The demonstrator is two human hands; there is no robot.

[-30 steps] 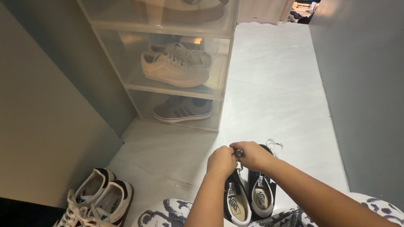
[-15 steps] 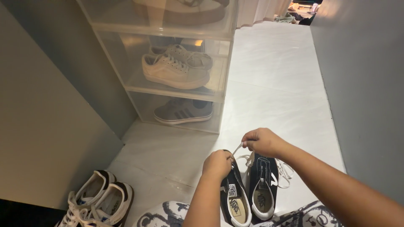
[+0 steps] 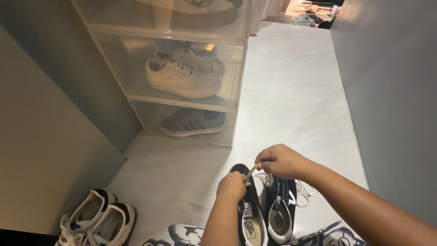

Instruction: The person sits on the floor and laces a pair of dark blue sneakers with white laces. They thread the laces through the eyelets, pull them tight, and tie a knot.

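At the far left, near the bottom edge, a pair of white sneakers with black heels (image 3: 93, 221) lies on the pale floor (image 3: 291, 105) beside a grey wall. Up and to the right stands a stack of clear shoe boxes (image 3: 136, 95): the middle one holds a pair of white lace-up sneakers (image 3: 182, 77), the bottom one a grey sneaker with dark stripes (image 3: 192, 123), and the top one a shoe only partly in view.

Lower, toward the middle, the left hand (image 3: 232, 187) sits over the left of two black sneakers with white insoles (image 3: 263, 214), which stand side by side on the floor just in front of the person's patterned knees, toes pointing toward the boxes. Its fingers are curled shut, pinching one end of a white shoelace (image 3: 250, 172). The lace runs taut, up and to the right, to the right hand (image 3: 278, 161), which hovers above the toe of the right black sneaker. Its fingers are also closed, gripping the other end of the lace. More lace lies in loose loops on the floor just right of that shoe.

Far right, a second grey wall runs along the floor; at the top, small scattered items lie too far off to tell.
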